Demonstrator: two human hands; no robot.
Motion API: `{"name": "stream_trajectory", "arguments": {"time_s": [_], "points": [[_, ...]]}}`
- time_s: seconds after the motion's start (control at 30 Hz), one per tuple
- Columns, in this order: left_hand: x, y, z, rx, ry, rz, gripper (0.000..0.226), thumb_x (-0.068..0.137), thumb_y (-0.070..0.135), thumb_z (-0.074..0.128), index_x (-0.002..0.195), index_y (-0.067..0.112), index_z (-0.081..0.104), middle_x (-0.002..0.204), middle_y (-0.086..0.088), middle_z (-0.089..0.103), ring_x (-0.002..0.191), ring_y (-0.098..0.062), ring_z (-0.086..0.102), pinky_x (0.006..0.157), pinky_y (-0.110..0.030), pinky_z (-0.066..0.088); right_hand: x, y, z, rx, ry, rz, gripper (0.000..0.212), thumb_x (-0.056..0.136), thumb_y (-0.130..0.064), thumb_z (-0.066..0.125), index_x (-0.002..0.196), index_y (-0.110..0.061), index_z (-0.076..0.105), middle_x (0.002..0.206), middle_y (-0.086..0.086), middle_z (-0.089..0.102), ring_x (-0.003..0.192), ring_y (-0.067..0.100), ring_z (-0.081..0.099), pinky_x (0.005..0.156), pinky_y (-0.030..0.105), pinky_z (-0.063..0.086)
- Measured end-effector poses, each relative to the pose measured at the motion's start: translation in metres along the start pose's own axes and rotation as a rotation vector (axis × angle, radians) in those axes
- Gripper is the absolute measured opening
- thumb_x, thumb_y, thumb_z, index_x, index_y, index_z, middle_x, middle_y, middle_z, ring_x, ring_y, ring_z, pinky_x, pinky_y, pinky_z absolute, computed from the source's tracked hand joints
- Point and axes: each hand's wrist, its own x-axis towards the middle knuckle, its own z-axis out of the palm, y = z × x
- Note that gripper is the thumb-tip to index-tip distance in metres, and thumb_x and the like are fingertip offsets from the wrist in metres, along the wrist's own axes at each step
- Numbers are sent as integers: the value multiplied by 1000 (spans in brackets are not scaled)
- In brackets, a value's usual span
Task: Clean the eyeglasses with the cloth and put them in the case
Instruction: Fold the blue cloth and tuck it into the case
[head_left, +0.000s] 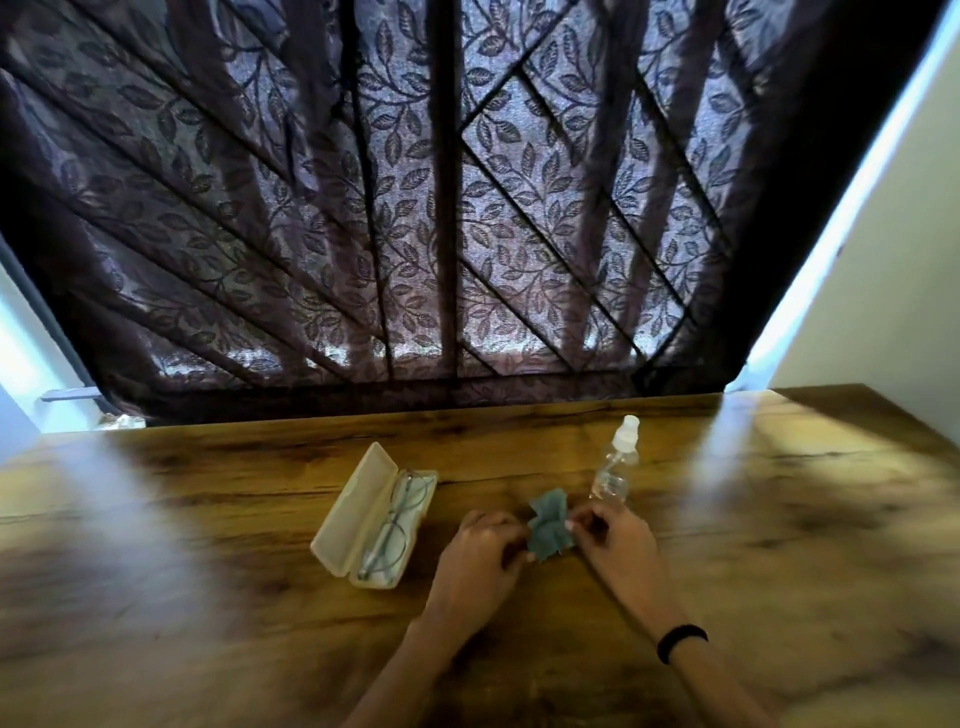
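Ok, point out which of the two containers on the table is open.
The cream glasses case: its lid is swung back and the eyeglasses lie inside. The clear spray bottle stands upright with its white cap on.

One head-worn wide-angle view, forward and down, close above the table (218, 597), curtain (467, 208) beyond, edges seemingly soft.

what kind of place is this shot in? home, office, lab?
Most likely a room in a home, by a window. A wooden table stands against a leaf-patterned curtain with window bars showing through it, and a plain painted wall is at right.
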Motion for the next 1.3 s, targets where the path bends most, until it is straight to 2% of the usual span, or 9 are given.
{"name": "stream_trajectory", "arguments": {"time_s": [0.17, 0.33, 0.5, 0.67, 0.9, 1.03, 1.13, 1.23, 1.3], "points": [[16, 14, 12, 41, 1, 28, 36, 83, 35, 60, 118, 29, 56, 126, 10, 55, 120, -6, 39, 93, -17, 29, -1, 5, -3, -9, 13, 103, 13, 83, -23, 66, 93, -15, 66, 93, 2, 69, 83, 13, 61, 73, 25, 49], [23, 19, 16, 103, -72, 33, 39, 82, 38, 61, 119, 28, 54, 127, 7, 55, 124, -11, 39, 102, -29, 38, 3, -1, 2, -11, -5, 157, 19, 82, -32, 66, 94, -18, 65, 90, -2, 68, 78, 7, 58, 63, 14, 42], [23, 16, 20, 112, 15, 32, 27, 85, 30, 58, 112, 28, 60, 122, 9, 59, 120, -7, 42, 99, -24, 38, 5, -2, 4, -48, -12, 169, 8, 83, -22, 64, 90, -18, 68, 92, -1, 70, 81, 11, 63, 64, 19, 42], [20, 9, 15, 3, 98, -14, 25, 87, 33, 57, 111, 30, 61, 117, 12, 62, 112, -2, 47, 91, -16, 35, 8, -1, -4, 373, -29, 239, 10, 85, -14, 62, 92, -8, 68, 91, 6, 68, 84, 16, 60, 73, 27, 45], [22, 16, -11, -368, 125, -11, 30, 88, 26, 55, 118, 30, 51, 116, 7, 61, 97, 13, 53, 80, -2, 43, 12, -20, -11, 1007, -143, 360, 23, 89, -17, 55, 73, -19, 71, 88, 3, 72, 90, 19, 67, 78, 33, 52], [28, 18, -31, -418, 68, 127, 46, 91, 6, 49, 126, 34, 36, 125, 7, 50, 112, -3, 51, 93, -13, 41, 20, -32, -21, 791, -282, 142, 18, 92, -19, 51, 84, -16, 67, 90, 5, 69, 88, 19, 64, 79, 30, 51], [33, 17, -45, -351, -12, 233, 58, 88, 1, 52, 131, 33, 28, 139, 9, 37, 134, -9, 28, 111, -23, 22, 25, -43, -29, 425, -341, -124, 13, 91, -15, 52, 91, -10, 64, 89, 5, 66, 85, 17, 61, 75, 24, 48], [37, 15, -56, -288, -115, 240, 54, 85, 13, 60, 132, 27, 35, 126, 22, 37, 123, 5, 28, 102, -5, 18, 28, -53, -35, 274, -309, -251, 12, 90, -13, 54, 94, -9, 65, 93, 5, 67, 86, 16, 60, 76, 19, 45], [39, 11, -61, -273, -151, 171, 42, 81, 20, 66, 122, 17, 54, 113, 15, 50, 111, -2, 42, 92, -10, 31, 29, -55, -39, 280, -273, -281, 12, 90, -14, 54, 93, -12, 65, 91, 1, 66, 85, 13, 59, 73, 13, 43]]}}
